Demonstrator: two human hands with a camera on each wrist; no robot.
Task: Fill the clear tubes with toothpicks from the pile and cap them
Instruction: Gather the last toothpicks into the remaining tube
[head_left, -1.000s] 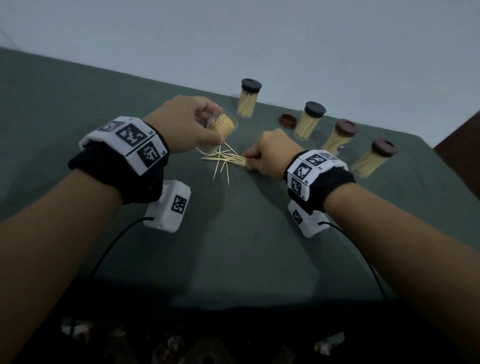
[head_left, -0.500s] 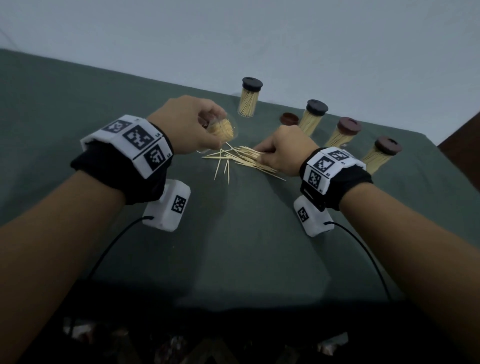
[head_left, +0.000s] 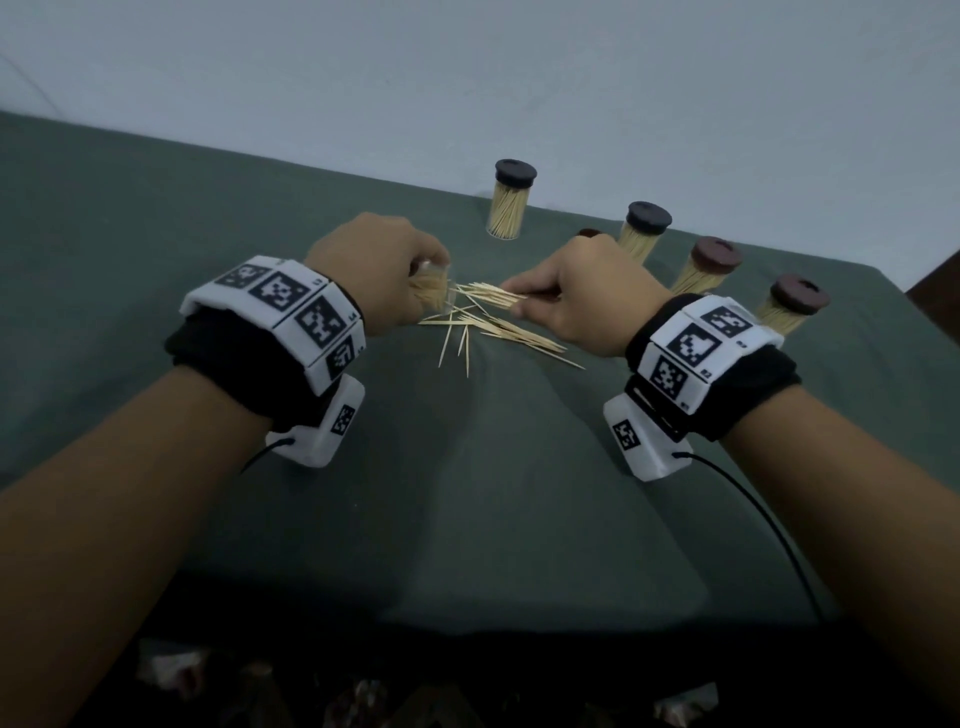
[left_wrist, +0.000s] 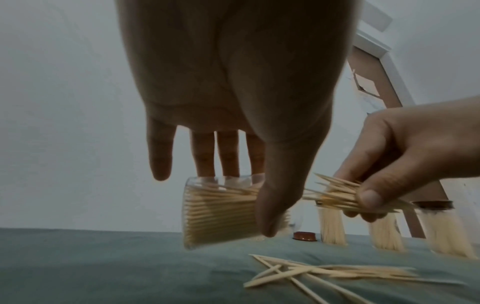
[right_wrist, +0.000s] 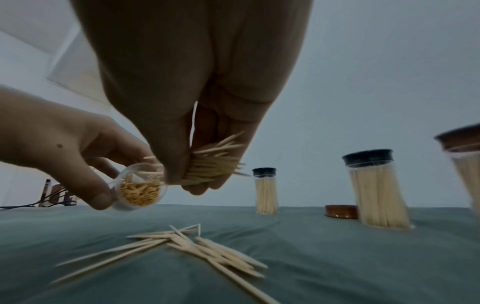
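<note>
**Toothpick bundle held at the mouth of the tilted tube**

Your left hand (head_left: 382, 270) grips the open tube (left_wrist: 221, 211), thumb across its front and fingers behind. The tube is clear, thin-walled plastic, a smooth cylinder tipped almost on its side above the table, with its mouth turned toward your right hand. It is already packed with pale wooden toothpicks lying parallel; in the right wrist view you see their blunt ends crowded in the round opening (right_wrist: 139, 191).

Your right hand (head_left: 582, 296) pinches a bundle of toothpicks (left_wrist: 345, 197) between thumb and curled fingers. The sticks are slender and pointed, fanning out unevenly at both ends. The bundle's near tips sit right at the tube's mouth; whether any have gone inside, you cannot tell.

Below both hands, the loose pile (head_left: 488, 332) lies scattered and criss-crossed on the green cloth (head_left: 467, 519), a matte fabric with soft folds.

Behind your hands stand four capped tubes, all full and upright: two with black caps (head_left: 509, 205) (head_left: 644, 234) and two with brown caps (head_left: 709, 265) (head_left: 792, 306). A spare brown cap (right_wrist: 340, 211), a low glossy disc, lies flat on the cloth beside the nearer black-capped tube; in the head view your right hand hides most of it.
</note>
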